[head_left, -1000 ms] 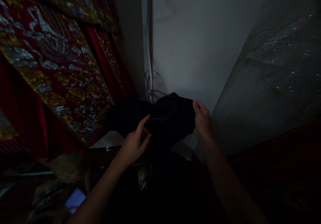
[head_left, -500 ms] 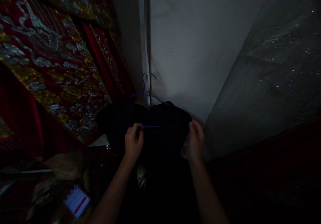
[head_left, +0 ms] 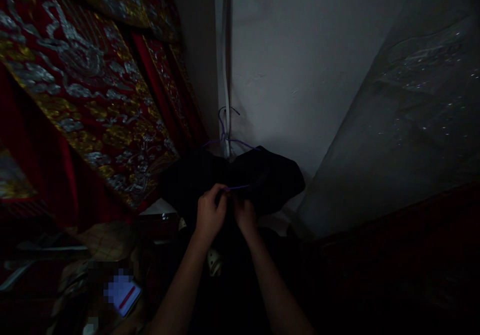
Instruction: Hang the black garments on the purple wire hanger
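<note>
Dim room, pale wall (head_left: 285, 75) behind the work. Far left: red cloth (head_left: 86, 82), heavy with silver and gold embroidery, top and left side cut off by the frame. Below it, checked fabric (head_left: 108, 237) and lit screen (head_left: 127, 300), partly masked by pixel blocks; surroundings too dark to sort out.

Left of centre: left hand (head_left: 212, 210), forearm slanting up and rightward from the bottom edge, back of the hand toward the camera. Thumb and forefinger pinched together on the near end of thin purple rod (head_left: 238, 188); remaining fingers largely out of sight. Lower down, between the forearms, pale shoe (head_left: 214, 262) with holes, only partly visible.

Centre: dark garment (head_left: 195, 172), spread low against the wall, beneath the sloping arms of purple hanger (head_left: 243, 143); hook of the latter up beside white strip (head_left: 227, 50). Folds and lower edge lost in black.

Just right of the left hand: right hand (head_left: 245, 215), forearm leaning up and leftward, fingers bent in toward the garment, tips swallowed by shadow. Unclear whether gripping cloth or merely touching.

Far right: clear plastic sheet (head_left: 420, 105), creased, glinting, cut off by the frame; beneath, dark red surface (head_left: 431, 245), too dim to identify
</note>
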Demonstrator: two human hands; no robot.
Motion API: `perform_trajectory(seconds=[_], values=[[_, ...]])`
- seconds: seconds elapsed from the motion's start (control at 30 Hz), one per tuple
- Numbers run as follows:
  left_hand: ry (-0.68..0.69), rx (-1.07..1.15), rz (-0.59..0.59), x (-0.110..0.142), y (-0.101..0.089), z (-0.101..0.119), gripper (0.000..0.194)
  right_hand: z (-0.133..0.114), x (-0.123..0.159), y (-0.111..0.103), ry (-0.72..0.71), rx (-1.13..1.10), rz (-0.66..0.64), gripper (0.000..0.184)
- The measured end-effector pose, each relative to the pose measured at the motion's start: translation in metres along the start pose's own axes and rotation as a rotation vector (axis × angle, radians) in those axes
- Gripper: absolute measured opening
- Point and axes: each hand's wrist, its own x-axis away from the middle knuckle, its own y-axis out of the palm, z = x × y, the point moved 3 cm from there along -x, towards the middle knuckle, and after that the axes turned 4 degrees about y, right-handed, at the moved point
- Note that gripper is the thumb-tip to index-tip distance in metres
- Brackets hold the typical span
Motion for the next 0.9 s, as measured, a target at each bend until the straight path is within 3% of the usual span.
perform_trajectory(seconds=[0.1, 0.2, 0.27, 0.37, 0.43, 0.57, 0.63, 0.7, 0.9], values=[[-0.025, 0.011, -0.045, 0.001, 0.0, -0.003, 0.024, 0.014, 0.0, 0.008, 0.051, -0.011, -0.038, 0.042], [-0.043, 0.071, -0.03, 0.013, 0.003, -0.01, 0.043, 0.033, 0.021, 0.013, 0.077, -0.082, -0.142, 0.033], [-0.056, 0.108, 0.08, 0.03, 0.007, -0.019, 0.049, 0.044, 0.038, 0.011, 0.111, -0.11, -0.162, 0.034], [-0.132, 0.134, 0.337, 0.066, 0.016, -0.039, 0.033, 0.049, 0.057, 0.002, 0.148, -0.176, -0.121, 0.038], [-0.177, 0.15, 0.4, 0.088, 0.027, -0.052, 0.025, 0.046, 0.062, -0.003, 0.171, -0.233, -0.126, 0.041], [-0.174, 0.177, 0.187, 0.107, 0.054, -0.066, 0.03, 0.032, 0.065, -0.01, 0.142, -0.305, -0.192, 0.05], [-0.185, 0.187, 0.139, 0.108, 0.061, -0.067, 0.021, 0.026, 0.068, -0.011, 0.1, -0.334, -0.215, 0.053], [-0.198, 0.195, 0.115, 0.107, 0.064, -0.065, 0.009, 0.024, 0.072, -0.01, 0.087, -0.36, -0.252, 0.053], [-0.225, 0.207, 0.044, 0.104, 0.06, -0.06, 0.015, 0.012, 0.062, -0.014, 0.165, -0.385, -0.321, 0.047]])
